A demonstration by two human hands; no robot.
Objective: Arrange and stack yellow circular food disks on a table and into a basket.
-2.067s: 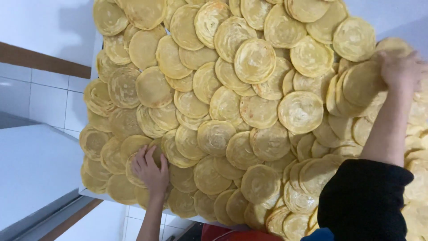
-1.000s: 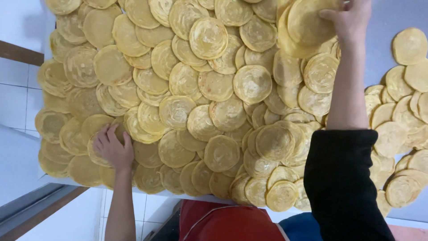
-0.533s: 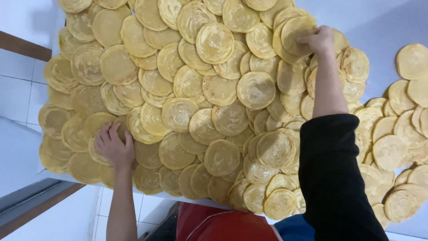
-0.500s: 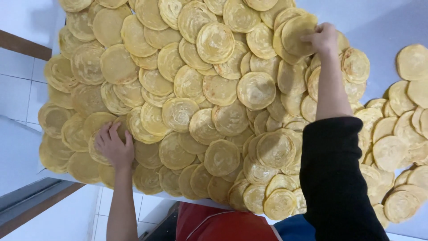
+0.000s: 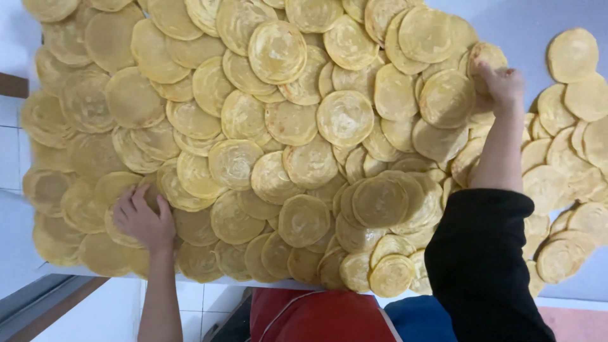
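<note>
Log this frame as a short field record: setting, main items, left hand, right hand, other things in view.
setting: pale tabletop seen from above, white tiled surface at the left edge
main items: many round yellow flatbreads, overlapping in a wide heap
left hand: palm down, fingers spread on flatbreads at the near left edge
right hand: grips a flatbread at the heap's right side; black sleeve on that arm
other: red fabric and blue fabric at the bottom edge
</note>
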